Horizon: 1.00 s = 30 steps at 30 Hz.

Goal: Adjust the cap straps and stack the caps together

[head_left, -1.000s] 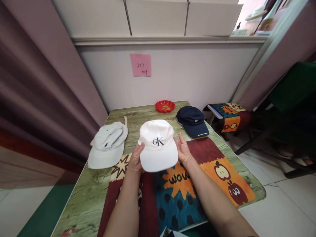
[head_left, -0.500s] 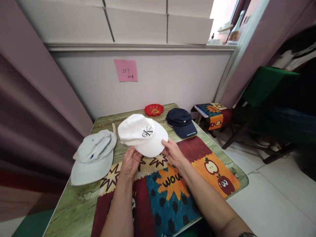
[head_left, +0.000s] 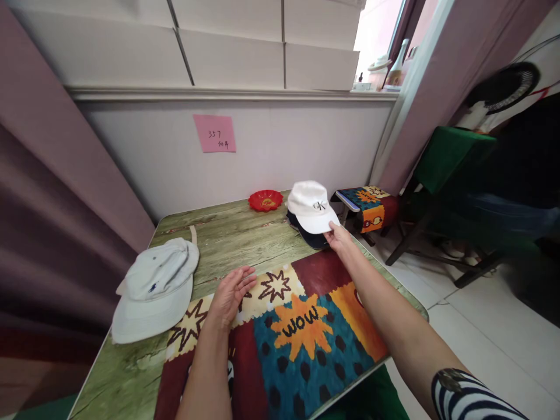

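Just beyond the right hand (head_left: 338, 237), which is pinching its brim (head_left: 318, 224), the white cloth cap (head_left: 307, 200) is overlapping the dark navy cloth cap (head_left: 315, 241), the empty, loose-fingered left hand (head_left: 231, 291) hovering well apart.

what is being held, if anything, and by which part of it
The right hand holds the white fabric cap with dark lettering by the edge of its brim. The left hand holds nothing.
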### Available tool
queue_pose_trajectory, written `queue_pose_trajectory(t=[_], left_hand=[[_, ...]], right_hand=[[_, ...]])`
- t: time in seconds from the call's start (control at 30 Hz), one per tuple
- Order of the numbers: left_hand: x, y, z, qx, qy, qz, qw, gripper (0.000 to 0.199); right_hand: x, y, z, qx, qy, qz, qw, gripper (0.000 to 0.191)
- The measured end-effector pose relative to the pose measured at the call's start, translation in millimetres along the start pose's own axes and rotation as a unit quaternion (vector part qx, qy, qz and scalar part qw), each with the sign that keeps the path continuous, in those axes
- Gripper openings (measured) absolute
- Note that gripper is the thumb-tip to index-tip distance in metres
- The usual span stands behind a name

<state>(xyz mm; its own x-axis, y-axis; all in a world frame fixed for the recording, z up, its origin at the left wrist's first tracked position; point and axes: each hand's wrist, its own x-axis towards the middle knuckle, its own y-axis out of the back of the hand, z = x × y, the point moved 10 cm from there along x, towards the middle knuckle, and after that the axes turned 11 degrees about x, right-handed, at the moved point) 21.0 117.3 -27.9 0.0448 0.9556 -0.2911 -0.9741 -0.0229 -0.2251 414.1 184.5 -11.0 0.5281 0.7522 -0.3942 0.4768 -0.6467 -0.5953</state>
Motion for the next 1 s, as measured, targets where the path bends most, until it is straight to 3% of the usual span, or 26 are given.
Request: queue_pose_trajectory(t=[0.17, 0.4, 0.63, 1.0], left_hand=[[0.6, 0.5, 0.4, -0.006, 0.005, 0.006, 1.000, 0.014], [-0.7, 2.5, 0.2, -0.015, 0.007, 0.014, 1.000, 0.014], [-0.2, 1.8, -0.2, -0.003, 0.003, 0.013, 1.000, 0.014], [3.1, 4.2, -3.5, -0.005, 0.000, 0.013, 1.000, 0.011]], right_hand=[[12.3, 37.0, 10.6, -0.053, -0.002, 0.045, 0.998, 0.017], [14.6, 44.1, 2.8, -0.123, 0.052, 0.044, 0.990, 0.024], [8.5, 60.7, -12.8, -0.230, 0.130, 0.062, 0.962, 0.069], [15.0, 58.6, -22.2, -0.328, 0.159, 0.044, 0.930, 0.074]])
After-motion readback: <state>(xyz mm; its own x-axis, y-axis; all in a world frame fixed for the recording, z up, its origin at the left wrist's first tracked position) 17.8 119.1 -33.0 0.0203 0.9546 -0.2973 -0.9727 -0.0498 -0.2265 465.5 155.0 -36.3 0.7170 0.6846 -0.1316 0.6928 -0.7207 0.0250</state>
